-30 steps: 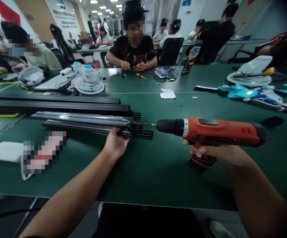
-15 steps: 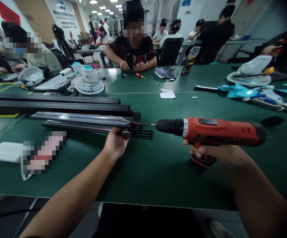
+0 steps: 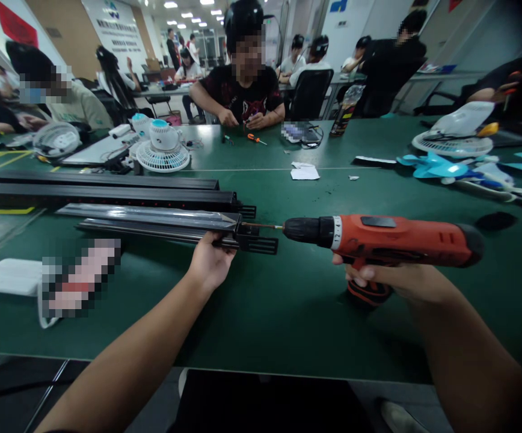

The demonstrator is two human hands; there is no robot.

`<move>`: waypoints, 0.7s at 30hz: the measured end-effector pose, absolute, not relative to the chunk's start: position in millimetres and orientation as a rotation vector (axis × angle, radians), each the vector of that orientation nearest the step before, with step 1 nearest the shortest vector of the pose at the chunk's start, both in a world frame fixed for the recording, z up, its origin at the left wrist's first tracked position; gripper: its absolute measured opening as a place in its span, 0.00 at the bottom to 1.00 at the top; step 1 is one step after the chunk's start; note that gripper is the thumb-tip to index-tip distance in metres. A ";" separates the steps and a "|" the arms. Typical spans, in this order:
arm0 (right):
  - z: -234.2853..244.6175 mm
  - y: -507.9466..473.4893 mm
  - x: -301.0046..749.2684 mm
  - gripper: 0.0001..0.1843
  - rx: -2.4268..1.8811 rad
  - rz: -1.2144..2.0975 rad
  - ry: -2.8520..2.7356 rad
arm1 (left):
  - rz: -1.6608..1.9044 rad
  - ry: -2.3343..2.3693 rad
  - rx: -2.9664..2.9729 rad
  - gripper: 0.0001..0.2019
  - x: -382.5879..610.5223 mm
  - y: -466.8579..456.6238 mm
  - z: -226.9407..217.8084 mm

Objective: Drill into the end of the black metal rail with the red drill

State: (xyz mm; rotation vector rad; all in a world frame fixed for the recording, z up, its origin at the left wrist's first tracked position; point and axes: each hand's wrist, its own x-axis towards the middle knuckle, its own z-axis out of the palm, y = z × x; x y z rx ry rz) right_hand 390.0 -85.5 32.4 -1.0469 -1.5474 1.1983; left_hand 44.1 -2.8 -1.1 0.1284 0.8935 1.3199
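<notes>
My right hand [image 3: 385,279] is wrapped round the handle of a red and black cordless drill [image 3: 391,237], which lies level and points left. Its long thin bit [image 3: 265,227] reaches the end of a black metal profile [image 3: 162,218]; whether the tip sits in a screw is too small to tell. My left hand [image 3: 211,261] grips that profile near its right end, fingers hidden beneath and behind it. A slotted black bracket [image 3: 261,244] sticks out from the profile's end, just right of my left hand.
More long black profiles [image 3: 107,195] lie behind. A blurred pink object [image 3: 85,276] and a white box [image 3: 8,276] sit front left. Fan parts [image 3: 164,156] stand back left, blue fan blades [image 3: 432,165] at right. Across the green table [image 3: 288,337], a person [image 3: 247,90] works near an orange screwdriver [image 3: 256,139].
My hands, the drill and the profile look unmoved. Across the table, the person's head and one hand have shifted slightly.
</notes>
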 end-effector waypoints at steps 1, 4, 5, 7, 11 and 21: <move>32.8 -85.7 389.8 0.16 -1.060 1.195 -1.547 | 1.315 0.899 0.135 0.07 44.0 -3.3 -0.7; 33.6 -86.4 389.5 0.16 -1.062 1.209 -1.534 | 1.301 0.890 0.173 0.07 42.0 -3.7 -2.2; 33.5 -86.6 389.6 0.15 -1.058 1.221 -1.529 | 1.298 0.882 0.187 0.07 41.0 -3.5 -3.3; 32.8 -86.8 390.1 0.15 -1.043 1.238 -1.532 | 1.294 0.872 0.209 0.07 39.4 -2.9 -5.4; 30.4 -86.7 391.8 0.13 -1.015 1.228 -1.529 | 1.299 0.871 0.208 0.07 38.7 -2.2 -6.9; 30.7 -86.7 390.6 0.14 -1.009 1.220 -1.555 | 1.298 0.865 0.190 0.10 40.1 -1.6 -6.6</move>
